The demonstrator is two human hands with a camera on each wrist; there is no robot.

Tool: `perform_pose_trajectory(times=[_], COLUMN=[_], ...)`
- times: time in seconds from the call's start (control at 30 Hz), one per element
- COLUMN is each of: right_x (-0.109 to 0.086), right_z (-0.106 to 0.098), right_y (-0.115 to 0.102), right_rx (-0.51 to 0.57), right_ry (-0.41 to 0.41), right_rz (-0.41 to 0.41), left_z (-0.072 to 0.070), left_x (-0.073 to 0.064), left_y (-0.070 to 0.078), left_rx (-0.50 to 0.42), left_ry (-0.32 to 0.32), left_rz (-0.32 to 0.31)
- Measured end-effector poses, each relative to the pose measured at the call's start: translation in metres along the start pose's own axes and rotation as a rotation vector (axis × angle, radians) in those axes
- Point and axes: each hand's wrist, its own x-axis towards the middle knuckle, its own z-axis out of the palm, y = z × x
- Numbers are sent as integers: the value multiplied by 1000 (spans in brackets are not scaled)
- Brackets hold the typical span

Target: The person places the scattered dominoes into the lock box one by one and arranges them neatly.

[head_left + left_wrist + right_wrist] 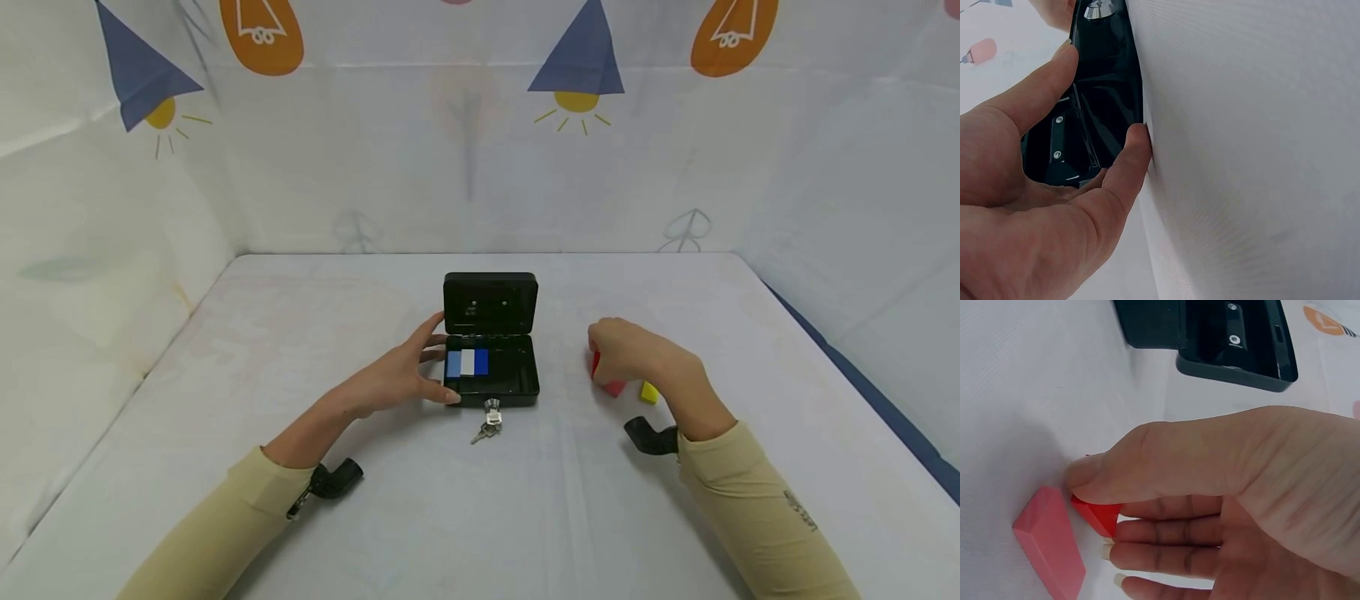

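Observation:
A black cash box point(501, 392) stands on the table with its lid point(490, 302) raised. Several blocks in light blue, white and dark blue point(481, 362) lie side by side in its left part. My left hand point(401, 372) grips the box's left side, thumb at the front corner and fingers along the side. To the right of the box, my right hand point(637, 348) pinches a red block point(1100, 515) between thumb and forefinger, low over the table. A pink block point(1050, 544) lies right beside it, and a yellow block point(648, 392) sits under the wrist side.
Keys point(489, 427) hang from the lock on the box's front. White sheeting with printed lamps point(576, 50) rises behind the table point(480, 517) and along both sides. A small black camera point(337, 478) is worn on the left wrist, another point(651, 436) on the right.

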Motion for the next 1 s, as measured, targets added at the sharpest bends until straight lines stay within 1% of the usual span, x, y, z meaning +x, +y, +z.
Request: perform_pose_trajectory(times=[0.3, 0.57, 0.8, 1.0], right_x=[0, 2, 5, 7], right_z=[1, 2, 2, 2], right_y=[-3, -8, -8, -9], right_rx=[7, 7, 6, 60], right_ry=[22, 48, 84, 101], right_rz=[2, -32, -93, -172], left_z=[0, 0, 0, 0], left_x=[0, 0, 0, 0], left_y=[1, 0, 0, 0], left_rx=[7, 2, -5, 1], left_ry=[-1, 6, 2, 4], left_rz=[-2, -3, 5, 9])
